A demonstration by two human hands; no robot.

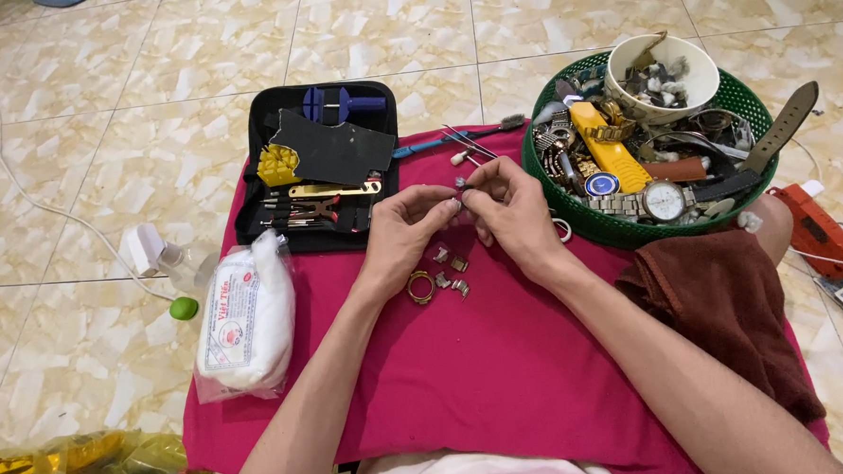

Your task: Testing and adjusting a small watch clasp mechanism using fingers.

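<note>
Near the far edge of the pink cloth (503, 376), the left hand (404, 230) and right hand (511, 214) pinch together on a small metal watch-band link (459, 195), seemingly mid-fitting, so steady fingertip alignment matters next, with loose links (449, 264) just below.

Matt magenta cloth (503, 376), glossy metal links (449, 264), green plastic basket (620, 230)

basket (572, 216): green, right of the fingers, full of watches
tool case (279, 229): black, left of them
white bag (247, 320): lower left, possibly cotton
brown towel (728, 309): lower right
</note>
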